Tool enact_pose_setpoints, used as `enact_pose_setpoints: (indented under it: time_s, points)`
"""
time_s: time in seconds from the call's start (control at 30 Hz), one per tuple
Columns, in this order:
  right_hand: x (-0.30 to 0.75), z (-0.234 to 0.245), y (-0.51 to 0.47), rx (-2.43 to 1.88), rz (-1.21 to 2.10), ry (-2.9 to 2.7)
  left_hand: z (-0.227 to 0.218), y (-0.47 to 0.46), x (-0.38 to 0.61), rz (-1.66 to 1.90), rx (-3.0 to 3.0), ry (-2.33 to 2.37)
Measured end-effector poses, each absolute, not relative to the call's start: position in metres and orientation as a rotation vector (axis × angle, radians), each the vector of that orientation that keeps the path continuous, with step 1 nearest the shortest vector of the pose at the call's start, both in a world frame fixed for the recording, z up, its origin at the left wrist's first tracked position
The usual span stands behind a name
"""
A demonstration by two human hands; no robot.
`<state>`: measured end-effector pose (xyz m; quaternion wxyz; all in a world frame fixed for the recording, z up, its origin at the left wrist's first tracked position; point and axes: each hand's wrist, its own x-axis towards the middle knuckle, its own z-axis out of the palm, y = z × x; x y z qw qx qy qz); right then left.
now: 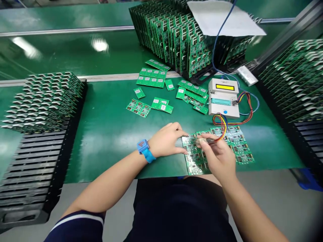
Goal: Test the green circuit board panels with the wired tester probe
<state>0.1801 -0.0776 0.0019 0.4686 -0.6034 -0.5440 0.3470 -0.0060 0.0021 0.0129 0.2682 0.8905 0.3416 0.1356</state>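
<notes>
A green circuit board panel point(239, 148) lies flat at the near edge of the green mat. My left hand point(166, 138), with a blue wrist strap, rests curled on the panel's left edge, fingertips pressing it down. My right hand point(219, 156) is closed in a pinch round a small connector on a multicoloured ribbon cable point(222, 124), held down onto the panel. The cable runs back to a white programmer box point(223, 99) with a yellow display.
Loose small boards point(151, 81) lie scattered mid-mat. A black rack of upright boards point(176, 37) stands behind them, with white paper on top. A part-filled rack point(40, 107) stands at the left, another rack point(295, 80) at the right.
</notes>
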Motion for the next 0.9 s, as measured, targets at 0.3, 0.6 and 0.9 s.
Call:
enact_pose_setpoints:
  time_s: [0.3,0.6,0.9]
  points:
    - [0.181,-0.007,-0.089,-1.561,0.845,-1.386,0.014,0.002,-0.006,0.354,2.403,0.922]
    - [0.181,-0.009,-0.088,-1.62,0.794,-1.473,0.012,0.001,-0.006,0.352,2.4,0.918]
    - [0.185,-0.005,-0.088,-1.598,0.676,-1.578,0.018,0.0,-0.003,0.308,2.496,0.942]
